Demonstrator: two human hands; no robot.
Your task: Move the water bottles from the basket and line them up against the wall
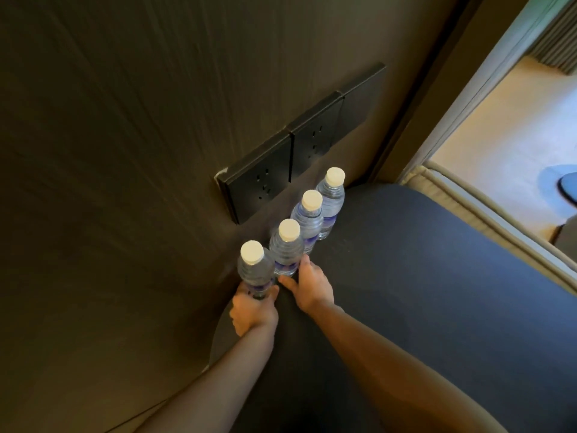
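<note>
Several clear water bottles with white caps stand in a row along the dark wall (125, 151) on a dark round table (406, 276). My left hand (253, 310) grips the base of the nearest bottle (254, 267), the one at the row's near end. My right hand (309, 285) rests at the foot of the second bottle (285, 250), with thumb and fingers against its base. Further along stand a third bottle (309, 218) and the farthest bottle (331, 201), both upright and untouched. No basket is in view.
A row of dark socket plates (281, 170) is set in the wall just behind the bottles. Right of the table runs a padded beige edge (487, 220), with a lit floor (499, 126) beyond it. A thin cable (150, 410) runs at the lower left.
</note>
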